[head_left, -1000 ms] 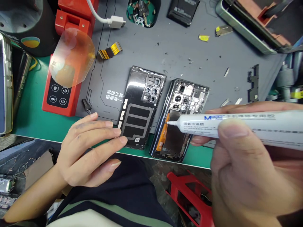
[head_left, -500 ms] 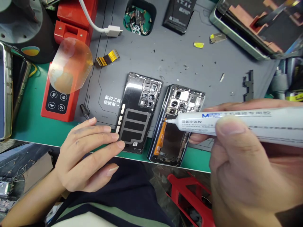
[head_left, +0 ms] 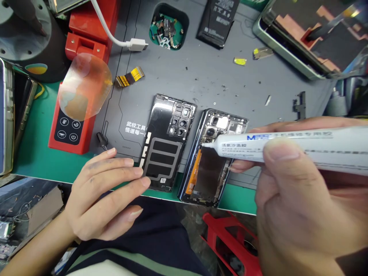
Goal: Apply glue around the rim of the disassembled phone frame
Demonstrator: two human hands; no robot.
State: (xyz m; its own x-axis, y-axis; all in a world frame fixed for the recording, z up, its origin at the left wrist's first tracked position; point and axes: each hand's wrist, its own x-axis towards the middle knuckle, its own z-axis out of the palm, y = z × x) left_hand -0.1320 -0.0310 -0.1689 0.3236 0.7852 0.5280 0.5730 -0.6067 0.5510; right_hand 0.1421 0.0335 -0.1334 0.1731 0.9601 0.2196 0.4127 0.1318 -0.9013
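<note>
A white glue tube [head_left: 287, 147] with blue and black print lies across the right side, my right hand [head_left: 299, 172] wrapped round it. Its thin nozzle points left, over the opened phone [head_left: 211, 172], near the upper end of an orange flex cable [head_left: 194, 174]. Whether the tip touches the phone I cannot tell. Beside that phone, to the left, lies a black back cover [head_left: 169, 142] with camera openings and a grey outlined pattern. My left hand [head_left: 106, 191] rests with spread fingers, its fingertips at the cover's lower left edge, holding nothing.
On the grey mat [head_left: 172, 74] are a flex cable piece [head_left: 130, 77], a black battery [head_left: 217, 23] and small scraps. A red device [head_left: 71, 130] and a white cable plug [head_left: 137, 45] stand left. A metal-framed device [head_left: 293, 50] lies at upper right.
The mat and phones appear slightly lower in view. The tube's nozzle has shifted slightly up along the opened phone. Both hands keep nearly the same pose.
</note>
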